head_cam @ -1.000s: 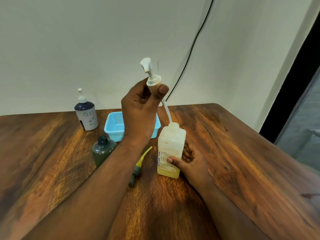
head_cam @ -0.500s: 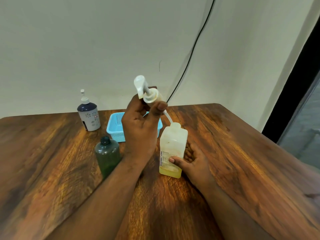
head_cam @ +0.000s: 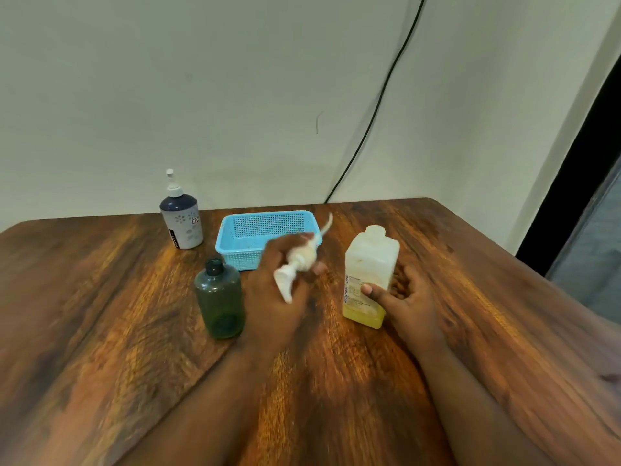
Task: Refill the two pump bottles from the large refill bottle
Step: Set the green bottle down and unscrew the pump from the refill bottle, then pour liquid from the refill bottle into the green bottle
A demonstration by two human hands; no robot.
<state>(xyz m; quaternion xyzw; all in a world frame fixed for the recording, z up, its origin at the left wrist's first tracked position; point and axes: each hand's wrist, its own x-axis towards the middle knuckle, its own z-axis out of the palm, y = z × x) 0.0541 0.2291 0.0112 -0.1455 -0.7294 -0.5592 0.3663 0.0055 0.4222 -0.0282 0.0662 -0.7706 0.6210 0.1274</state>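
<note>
1. The square white bottle stands upright on the wooden table, its neck open and only a shallow layer of yellow liquid at the bottom. My right hand wraps its lower half, thumb on the label.
2. My left hand grasps the white pump head, clear of the bottle, with its dip tube pointing toward the blue basket. The picture is blurred there, so I cannot tell the finger placement.
3. The green bottle stands uncapped just left of that hand; the dark-topped bottle near the wall has its pump on.
4. I judge I am in the opening-up step, with no pouring begun.
5. Next I should set the pump down, perhaps in the basket, keeping its wet tube off the table, then pick up the refill.
</note>
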